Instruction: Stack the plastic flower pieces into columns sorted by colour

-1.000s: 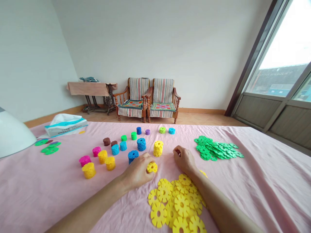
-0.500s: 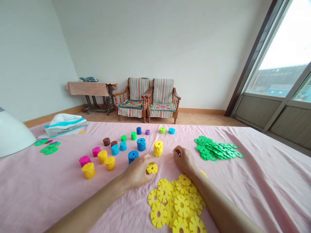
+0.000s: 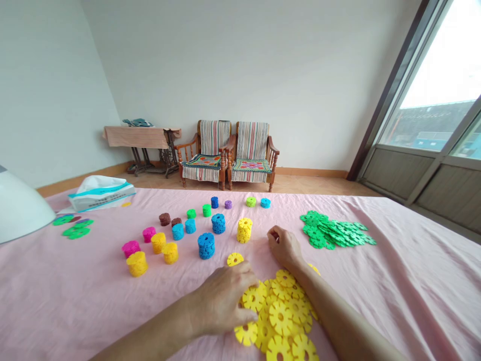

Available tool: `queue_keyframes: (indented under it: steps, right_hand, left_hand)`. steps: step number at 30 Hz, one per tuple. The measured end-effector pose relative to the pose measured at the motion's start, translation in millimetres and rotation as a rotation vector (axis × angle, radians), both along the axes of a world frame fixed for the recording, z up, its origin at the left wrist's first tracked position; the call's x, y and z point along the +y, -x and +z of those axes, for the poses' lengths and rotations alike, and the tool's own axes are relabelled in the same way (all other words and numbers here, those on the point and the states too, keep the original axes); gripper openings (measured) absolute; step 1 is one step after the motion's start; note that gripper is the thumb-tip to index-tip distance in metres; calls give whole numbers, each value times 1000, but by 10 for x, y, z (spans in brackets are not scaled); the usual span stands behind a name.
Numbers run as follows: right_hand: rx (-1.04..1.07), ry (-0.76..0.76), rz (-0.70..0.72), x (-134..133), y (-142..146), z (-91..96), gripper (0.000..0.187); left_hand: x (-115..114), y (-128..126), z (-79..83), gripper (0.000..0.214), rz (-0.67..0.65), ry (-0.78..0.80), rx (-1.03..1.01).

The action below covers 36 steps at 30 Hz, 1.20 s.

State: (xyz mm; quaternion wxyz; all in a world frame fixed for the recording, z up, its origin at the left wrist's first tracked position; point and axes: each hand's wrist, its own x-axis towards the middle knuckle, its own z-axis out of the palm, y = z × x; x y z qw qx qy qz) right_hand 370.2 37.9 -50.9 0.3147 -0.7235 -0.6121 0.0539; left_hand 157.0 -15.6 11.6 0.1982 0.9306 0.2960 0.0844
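Observation:
My left hand [image 3: 225, 301] rests on the left edge of a loose pile of yellow notched discs [image 3: 281, 316] near me, fingers curled over the discs; what they grip is hidden. A single yellow disc [image 3: 235, 259] lies flat on the pink cloth just beyond that hand. My right hand [image 3: 283, 245] sits curled on the cloth right of a yellow disc stack [image 3: 244, 230], fingertips pinched together, with anything between them too small to see. A blue stack [image 3: 206, 245] stands left of the single disc.
Several short stacks in yellow, pink, blue, brown, green and purple [image 3: 176, 230] stand across the pink cloth [image 3: 413, 281]. A heap of green discs [image 3: 334, 233] lies at right, a few green discs [image 3: 75, 228] at left, near a tissue pack [image 3: 101, 193]. Two chairs [image 3: 229, 155] stand behind.
My left hand let go of the yellow disc, leaving it on the cloth, and pulled back onto the yellow pile. The right hand has stayed put.

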Motion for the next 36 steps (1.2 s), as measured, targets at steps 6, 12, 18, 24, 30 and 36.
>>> queue_keyframes:
  steps: [6, 12, 18, 24, 30, 36]
  right_hand:
    - [1, 11, -14, 5, 10, 2, 17]
    - [18, 21, -19, 8, 8, 3, 17]
    - [16, 16, -18, 5, 10, 8, 17]
    - [13, 2, -12, 1, 10, -5, 16]
    - [11, 0, -5, 5, 9, -5, 17]
    - [7, -6, 4, 10, 1, -9, 16]
  left_hand:
    - [-11, -33, 13, 29, 10, 4, 14]
    - [-48, -30, 21, 29, -4, 4, 29]
    - [17, -27, 53, 23, 46, -34, -37]
    - [332, 74, 54, 30, 252, -110, -192]
    - [410, 94, -66, 27, 281, -96, -152]
    - [396, 78, -103, 14, 259, -150, -125]
